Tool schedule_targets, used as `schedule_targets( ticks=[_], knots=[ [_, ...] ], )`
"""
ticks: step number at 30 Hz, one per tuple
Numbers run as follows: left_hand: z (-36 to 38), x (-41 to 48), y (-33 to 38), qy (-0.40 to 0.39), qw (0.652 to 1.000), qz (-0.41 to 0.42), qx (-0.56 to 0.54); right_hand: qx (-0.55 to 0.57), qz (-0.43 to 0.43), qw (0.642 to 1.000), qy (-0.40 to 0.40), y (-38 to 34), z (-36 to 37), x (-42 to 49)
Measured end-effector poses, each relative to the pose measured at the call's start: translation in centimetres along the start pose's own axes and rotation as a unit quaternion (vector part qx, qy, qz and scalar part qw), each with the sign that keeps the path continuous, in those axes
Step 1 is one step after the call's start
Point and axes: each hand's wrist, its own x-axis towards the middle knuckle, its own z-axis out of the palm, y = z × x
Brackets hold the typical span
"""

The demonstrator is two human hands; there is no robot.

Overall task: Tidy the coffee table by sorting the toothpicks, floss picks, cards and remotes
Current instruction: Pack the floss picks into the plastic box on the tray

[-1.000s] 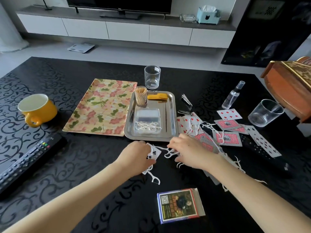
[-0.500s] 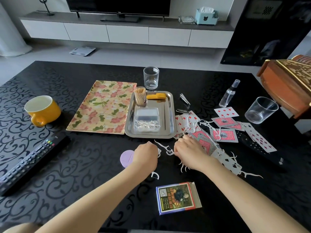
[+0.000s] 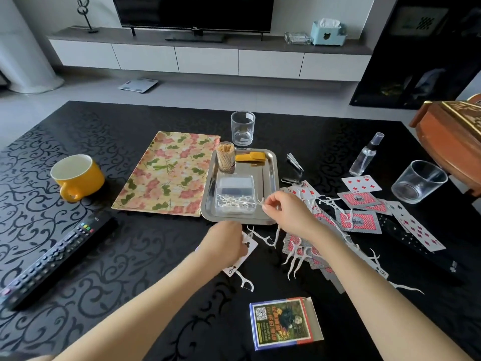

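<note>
My right hand (image 3: 283, 209) pinches a white floss pick (image 3: 259, 201) over the right edge of the steel tray (image 3: 270, 173), beside the clear plastic box (image 3: 235, 196) that holds several floss picks. My left hand (image 3: 223, 243) rests on a six of clubs card (image 3: 240, 256) in front of the tray; whether it grips the card is hidden. More floss picks (image 3: 294, 254) and playing cards (image 3: 359, 220) lie scattered to the right. A toothpick jar (image 3: 225, 157) stands in the tray. One black remote (image 3: 54, 259) lies at left, another remote (image 3: 421, 246) under cards at right. The card box (image 3: 283, 323) lies near me.
A floral tray (image 3: 169, 173) sits left of the steel tray, a yellow mug (image 3: 76, 175) further left. Two glasses (image 3: 242, 127) (image 3: 417, 181), a spray bottle (image 3: 367, 155), nail clippers (image 3: 295, 161) and a wooden box (image 3: 453, 136) stand at the back and right.
My right hand lifted from the pile of picks and moved up to the tray's right edge with one floss pick. My left hand stayed on the card.
</note>
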Motion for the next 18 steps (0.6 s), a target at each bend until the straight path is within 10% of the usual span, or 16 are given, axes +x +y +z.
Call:
schedule_targets(
  ticks=[11, 18],
  knots=[
    [-6.7, 5.5, -6.0, 0.101, 0.994, -0.010, -0.044, -0.215, -0.084, 0.972, -0.051, -3.8, 3.0, 8.3],
    [-5.7, 9.2, -4.2, 0.071, 0.996, 0.044, 0.038, -0.186, -0.007, 0.977, 0.109, 0.2, 1.6, 5.1]
  ],
)
